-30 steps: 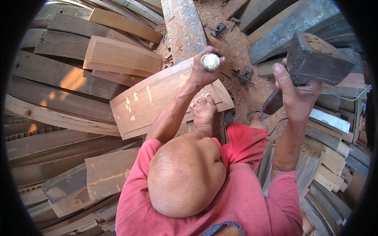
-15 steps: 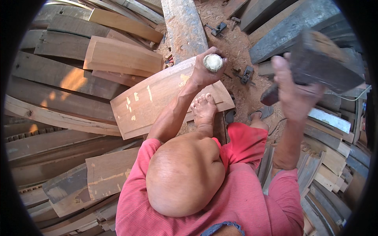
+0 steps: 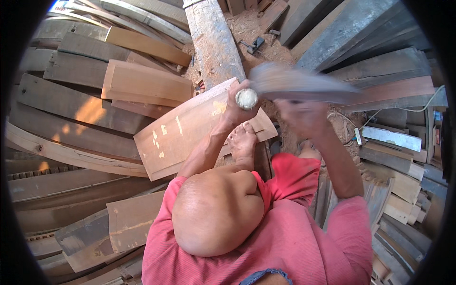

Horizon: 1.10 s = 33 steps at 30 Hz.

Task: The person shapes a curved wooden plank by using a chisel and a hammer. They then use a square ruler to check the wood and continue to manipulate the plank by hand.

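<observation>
My left hand [image 3: 232, 113] is closed around an upright chisel [image 3: 246, 99]. Only its round, pale, worn handle end shows; the blade is hidden below my fist. Under it lies a reddish-brown wooden board [image 3: 190, 130] with raised edges, pale patches and a slot near its right end. My bare left foot [image 3: 242, 142] presses on the board beside that slot. To the right, my right hand [image 3: 304, 116] grips a big dark wooden mallet [image 3: 304, 86], smeared by motion. The mallet's head is close to the chisel's end; whether they touch I cannot tell.
A long worn plank [image 3: 216, 47] runs away from the board. Hand tools, among them a dark clamp-like one [image 3: 255, 45], lie on shavings [image 3: 270, 52]. Stacked boards [image 3: 76, 104] line the left, thick timbers [image 3: 342, 35] the far right. A pale cable [image 3: 430, 102] hangs at right.
The mallet has swung left and inward from the right, toward the chisel's end. My left hand stays on the chisel and my foot on the board; the whole view has shifted slightly.
</observation>
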Available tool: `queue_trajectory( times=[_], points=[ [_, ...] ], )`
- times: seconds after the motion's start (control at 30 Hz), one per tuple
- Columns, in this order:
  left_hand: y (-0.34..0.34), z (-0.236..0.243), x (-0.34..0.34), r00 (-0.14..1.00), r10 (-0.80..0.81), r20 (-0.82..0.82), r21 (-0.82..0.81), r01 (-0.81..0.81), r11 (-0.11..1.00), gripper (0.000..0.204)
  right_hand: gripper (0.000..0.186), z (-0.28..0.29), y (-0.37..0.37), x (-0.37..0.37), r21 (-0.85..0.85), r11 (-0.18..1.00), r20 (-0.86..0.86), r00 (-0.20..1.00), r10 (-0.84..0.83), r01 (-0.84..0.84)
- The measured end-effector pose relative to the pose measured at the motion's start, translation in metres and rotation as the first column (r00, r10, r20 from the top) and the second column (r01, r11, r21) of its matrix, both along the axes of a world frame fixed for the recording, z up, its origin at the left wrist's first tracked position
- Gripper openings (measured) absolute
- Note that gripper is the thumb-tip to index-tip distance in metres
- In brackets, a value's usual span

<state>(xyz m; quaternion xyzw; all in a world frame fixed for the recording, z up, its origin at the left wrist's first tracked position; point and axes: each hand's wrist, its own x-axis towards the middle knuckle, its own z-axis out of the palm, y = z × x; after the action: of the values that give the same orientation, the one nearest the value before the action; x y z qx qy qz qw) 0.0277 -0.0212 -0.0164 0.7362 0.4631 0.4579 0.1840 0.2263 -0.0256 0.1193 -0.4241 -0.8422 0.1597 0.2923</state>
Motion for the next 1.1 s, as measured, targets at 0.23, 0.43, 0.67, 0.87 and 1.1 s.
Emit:
queue_trajectory(
  times=[0.23,0.43,0.67,0.87,1.1],
  points=[
    [0.031,-0.014,0.006,0.864,0.2,0.463,0.003,-0.227,0.974,0.014,0.021,-0.039,-0.019,0.013,-0.25,0.968,-0.361,0.926,-0.105,0.012],
    [0.054,0.023,-0.042,0.913,-0.008,-0.407,-0.008,0.005,1.0,0.043,0.019,-0.1,-0.063,0.061,-0.893,0.451,-0.265,0.81,-0.523,-0.001],
    [-0.009,-0.072,-0.067,0.524,-0.509,-0.683,-0.427,0.278,0.86,0.054,0.022,-0.167,-0.096,0.078,-0.97,0.227,-0.068,0.801,-0.595,0.086],
    [0.038,-0.073,-0.111,0.356,-0.256,-0.899,-0.298,-0.068,0.952,0.053,0.023,-0.17,-0.08,0.066,-0.979,0.188,-0.049,0.813,-0.58,0.075],
    [0.038,-0.056,-0.18,0.602,-0.144,-0.785,-0.461,-0.414,0.785,0.021,0.02,-0.153,-0.067,0.032,-0.97,0.244,-0.056,0.964,-0.259,0.009]
  ],
)
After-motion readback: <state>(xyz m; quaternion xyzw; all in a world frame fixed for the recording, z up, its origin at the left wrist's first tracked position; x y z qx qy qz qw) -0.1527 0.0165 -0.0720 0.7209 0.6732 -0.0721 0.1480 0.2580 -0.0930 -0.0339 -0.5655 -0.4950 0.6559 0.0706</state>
